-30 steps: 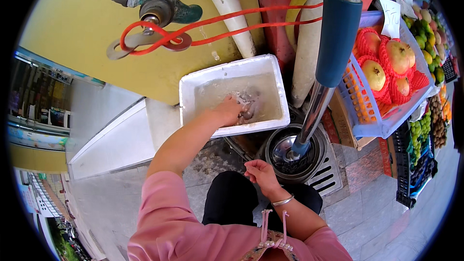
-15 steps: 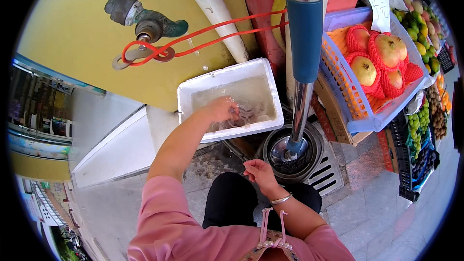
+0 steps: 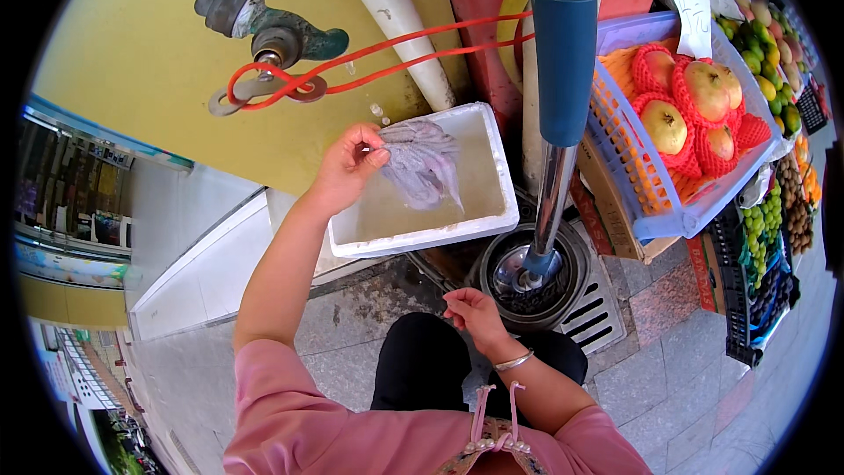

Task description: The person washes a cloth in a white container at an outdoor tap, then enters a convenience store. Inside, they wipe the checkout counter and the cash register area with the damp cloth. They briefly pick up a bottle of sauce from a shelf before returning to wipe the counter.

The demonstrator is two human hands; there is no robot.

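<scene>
Nearest: wearer's pink top and dark trousers, knees bent. Right hand held by the right knee, fingers curled in and loosely clenched, thumb against the index; silver bangle on that wrist. Just beyond it, on the paved floor, a round dark vessel beside a slotted drain grate; the lower end of a metal pole with a blue sleeve is seen against the vessel's middle. Ahead, a white foam box containing cloudy water. Left hand at the box's far left corner, fingers grasping one end of a wet greyish-lilac cloth. The cloth hangs over the box, spread from the far left corner toward the middle; contact of its lower tip with the water cannot be told. To the right, a pale violet crate of netted fruit, with grapes past its right edge. Beyond the box: white pipe, yellow wall, and a weathered tap with a looped red cord; drops below its spout.
</scene>
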